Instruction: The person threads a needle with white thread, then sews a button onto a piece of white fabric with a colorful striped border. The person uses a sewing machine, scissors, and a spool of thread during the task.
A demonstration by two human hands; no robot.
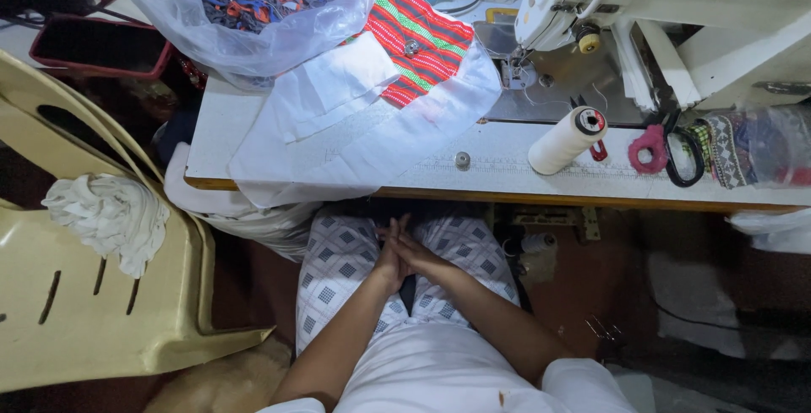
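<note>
My left hand and my right hand are pressed together between my knees, resting on my checked trousers below the table edge. Neither holds anything, and the fingers lie against each other. On the white sewing table above them lie white fabric pieces and a red, green and white striped cloth. The sewing machine stands at the right rear, with a spool of white thread lying near the front edge.
A clear plastic bag of dark and orange trims sits at the table's left rear. Pink-handled scissors and patterned ribbon lie at the right. A cream plastic chair with a white rag stands left.
</note>
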